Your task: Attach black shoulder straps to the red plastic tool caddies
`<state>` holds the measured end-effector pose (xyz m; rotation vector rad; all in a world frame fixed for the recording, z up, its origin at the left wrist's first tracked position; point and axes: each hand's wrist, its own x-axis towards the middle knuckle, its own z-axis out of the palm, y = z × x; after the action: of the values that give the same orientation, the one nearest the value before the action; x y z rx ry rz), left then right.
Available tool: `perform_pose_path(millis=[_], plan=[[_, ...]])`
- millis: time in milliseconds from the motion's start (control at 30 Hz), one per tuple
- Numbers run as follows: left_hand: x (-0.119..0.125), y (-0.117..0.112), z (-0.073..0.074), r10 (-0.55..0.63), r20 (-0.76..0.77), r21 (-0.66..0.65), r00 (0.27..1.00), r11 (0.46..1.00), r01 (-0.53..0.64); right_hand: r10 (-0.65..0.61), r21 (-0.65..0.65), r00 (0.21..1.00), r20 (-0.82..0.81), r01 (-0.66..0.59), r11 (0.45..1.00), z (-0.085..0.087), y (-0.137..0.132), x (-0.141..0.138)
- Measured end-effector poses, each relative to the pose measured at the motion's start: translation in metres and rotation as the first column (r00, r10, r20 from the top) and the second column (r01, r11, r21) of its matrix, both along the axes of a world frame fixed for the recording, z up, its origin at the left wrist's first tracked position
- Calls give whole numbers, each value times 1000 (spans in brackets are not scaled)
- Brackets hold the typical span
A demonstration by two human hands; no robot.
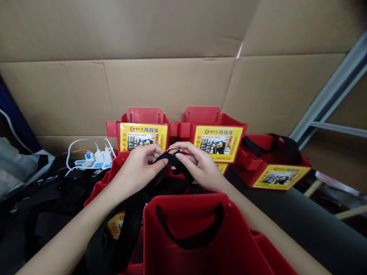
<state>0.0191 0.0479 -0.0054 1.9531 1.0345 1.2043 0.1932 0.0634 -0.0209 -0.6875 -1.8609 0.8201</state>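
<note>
Both my hands meet at the middle of the view, pinching a black strap (169, 162) that carries a small metal ring (173, 149) at its top. My left hand (137, 168) grips the strap from the left, fingers closed on it. My right hand (197, 164) grips it from the right, fingertips by the ring. The strap runs down and left under my left forearm. Directly below my hands stands a red fabric bag (197, 236) with a black handle loop (189, 229).
Behind stand several red bags with yellow labels: one (142, 131), another (216, 133), and one with black straps (272, 164) at the right. A white power strip (93, 160) with plugs lies at the left. Cardboard walls (172, 84) close the back. Black straps (54, 191) pile up at the left.
</note>
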Motion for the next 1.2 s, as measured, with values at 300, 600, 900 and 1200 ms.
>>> perform_pose_path(millis=[300,600,900,1200], plan=[[-1,4,-4,122,-46,59,991,991,-119,-65,-138,998,5,65,988,2,8,4],[4,-5,-2,130,-182,339,975,939,-62,-9,-280,999,-46,-4,960,16,0,5],[7,-5,-5,148,-177,324,973,942,-84,-58,-154,997,56,66,986,17,-3,3],[9,-4,-1,-139,127,-80,982,986,150,-64,171,968,242,22,985,22,-6,6]])
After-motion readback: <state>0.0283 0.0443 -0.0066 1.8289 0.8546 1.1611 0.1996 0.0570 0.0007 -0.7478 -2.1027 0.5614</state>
